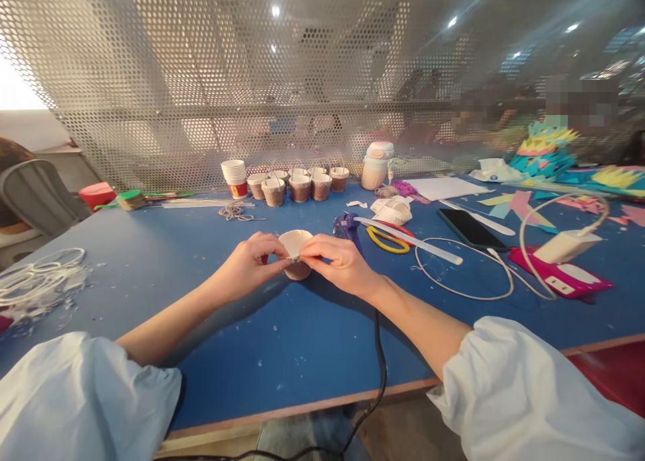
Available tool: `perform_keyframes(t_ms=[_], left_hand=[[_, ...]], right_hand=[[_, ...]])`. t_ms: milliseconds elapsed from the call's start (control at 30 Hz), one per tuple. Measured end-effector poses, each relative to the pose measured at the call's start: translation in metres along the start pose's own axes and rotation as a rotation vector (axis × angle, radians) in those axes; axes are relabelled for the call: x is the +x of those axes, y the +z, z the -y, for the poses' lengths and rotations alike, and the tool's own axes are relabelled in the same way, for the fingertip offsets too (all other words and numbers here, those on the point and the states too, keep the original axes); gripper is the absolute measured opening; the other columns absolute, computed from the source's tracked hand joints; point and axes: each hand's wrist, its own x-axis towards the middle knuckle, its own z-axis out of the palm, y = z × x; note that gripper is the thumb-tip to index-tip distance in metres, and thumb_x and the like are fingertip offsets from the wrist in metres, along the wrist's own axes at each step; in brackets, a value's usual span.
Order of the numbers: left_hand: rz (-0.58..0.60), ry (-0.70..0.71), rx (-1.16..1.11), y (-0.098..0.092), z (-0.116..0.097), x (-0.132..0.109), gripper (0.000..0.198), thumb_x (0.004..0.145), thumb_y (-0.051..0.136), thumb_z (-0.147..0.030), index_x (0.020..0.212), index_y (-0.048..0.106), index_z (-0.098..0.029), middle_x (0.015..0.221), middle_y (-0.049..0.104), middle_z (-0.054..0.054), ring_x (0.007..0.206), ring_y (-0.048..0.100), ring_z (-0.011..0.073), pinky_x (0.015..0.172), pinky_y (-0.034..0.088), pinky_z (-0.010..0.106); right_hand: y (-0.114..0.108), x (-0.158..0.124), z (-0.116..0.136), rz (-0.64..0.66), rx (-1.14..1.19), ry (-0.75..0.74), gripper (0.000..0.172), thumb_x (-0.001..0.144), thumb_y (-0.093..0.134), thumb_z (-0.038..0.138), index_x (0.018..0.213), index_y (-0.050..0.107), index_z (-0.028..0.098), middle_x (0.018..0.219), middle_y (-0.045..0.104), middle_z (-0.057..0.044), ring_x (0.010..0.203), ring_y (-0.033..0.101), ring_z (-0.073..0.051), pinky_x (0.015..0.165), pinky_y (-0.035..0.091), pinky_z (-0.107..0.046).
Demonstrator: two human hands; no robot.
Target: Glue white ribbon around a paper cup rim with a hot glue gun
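Head-worn view, facing forward, angled down over blue table (242,380)

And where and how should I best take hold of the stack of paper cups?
Probably around the red-marked lowest cup, coming from the front left: the stack of paper cups stands upright, its lower wall shows below the piled rims, and brown-covered cups stand close on its right.

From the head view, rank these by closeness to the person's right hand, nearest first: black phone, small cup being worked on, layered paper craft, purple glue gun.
1. Small cup: at the right hand's fingers.
2. Purple glue gun: just beyond that hand.
3. Black phone: farther off to the right.
4. Layered paper craft: far right, toward the back.
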Motion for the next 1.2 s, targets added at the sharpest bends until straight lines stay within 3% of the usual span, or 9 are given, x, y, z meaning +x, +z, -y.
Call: perform_keyframes(t_ms=[433, 533, 667, 800, 933, 1067, 1200], left_hand=[[-0.108, 0.003, 0.032, 0.01, -0.003, -0.003, 0.018, 0.084, 0.057, -0.034, 0.075, 0.063, -0.019, 0.078, 0.065, 0.003, 0.072, 0.049, 0.0154, 0.066, 0.041, 0.028], [-0.1, 0.021, -0.004, 0.01, -0.002, -0.005, 0.017, 0.083, 0.058, -0.03, 0.092, 0.066, -0.019, 0.097, 0.066, 0.006, 0.077, 0.054, 0.015, 0.064, 0.043, 0.027], [-0.158, 0.059, -0.043, -0.003, -0.014, -0.008, 0.034, 0.079, 0.057, -0.024, 0.112, 0.062, -0.018, 0.126, 0.056, 0.01, 0.079, 0.053, 0.0129, 0.063, 0.045, 0.026], [-0.218, -0.002, -0.172, -0.014, -0.041, -0.017, 0.021, 0.081, 0.056, -0.028, 0.096, 0.067, -0.018, 0.105, 0.062, 0.007, 0.077, 0.054, 0.0138, 0.066, 0.045, 0.027], [-0.065, -0.183, -0.479, -0.007, -0.064, -0.032, 0.023, 0.084, 0.057, -0.038, 0.084, 0.069, -0.018, 0.076, 0.061, 0.002, 0.071, 0.053, 0.0139, 0.063, 0.043, 0.026], [-0.004, -0.334, -0.795, 0.006, -0.068, -0.046, 0.027, 0.083, 0.062, -0.043, 0.083, 0.069, -0.017, 0.066, 0.053, 0.0, 0.059, 0.044, 0.0106, 0.053, 0.036, 0.024], [0.016, -0.392, -1.012, 0.013, -0.067, -0.056, 0.03, 0.081, 0.066, -0.043, 0.073, 0.067, -0.014, 0.063, 0.053, 0.001, 0.058, 0.043, 0.0096, 0.052, 0.036, 0.022]], right_hand=[[-0.003, -0.004, -0.004, 0.012, -0.209, -0.168, 0.018, 0.093, 0.054, 0.017, 0.101, 0.07, 0.022, 0.107, 0.072, -0.008, 0.095, 0.069, -0.018, 0.084, 0.057, -0.032], [-0.009, 0.001, 0.005, -0.128, -0.229, -0.169, 0.019, 0.093, 0.054, 0.015, 0.103, 0.069, 0.021, 0.106, 0.072, -0.009, 0.097, 0.068, -0.017, 0.085, 0.057, -0.031], [-0.013, 0.007, 0.018, -0.313, -0.291, -0.121, 0.017, 0.093, 0.055, 0.016, 0.101, 0.068, 0.022, 0.093, 0.071, -0.007, 0.086, 0.068, -0.017, 0.076, 0.057, -0.03], [-0.008, 0.009, 0.034, -0.28, -0.294, -0.18, 0.016, 0.092, 0.055, 0.016, 0.1, 0.068, 0.023, 0.092, 0.07, -0.007, 0.083, 0.066, -0.017, 0.074, 0.056, -0.031], [0.002, 0.008, 0.049, -0.283, -0.302, -0.292, 0.018, 0.092, 0.058, 0.018, 0.105, 0.067, 0.025, 0.094, 0.07, -0.007, 0.088, 0.065, -0.017, 0.074, 0.056, -0.031], [0.003, 0.005, 0.058, -0.266, -0.346, -0.353, 0.026, 0.088, 0.063, 0.016, 0.113, 0.065, 0.023, 0.093, 0.07, -0.007, 0.089, 0.063, -0.019, 0.076, 0.056, -0.032], [-0.005, -0.004, 0.068, -0.129, -0.418, -0.413, 0.032, 0.088, 0.059, 0.013, 0.12, 0.061, 0.015, 0.099, 0.072, -0.01, 0.089, 0.062, -0.021, 0.073, 0.055, -0.034]])
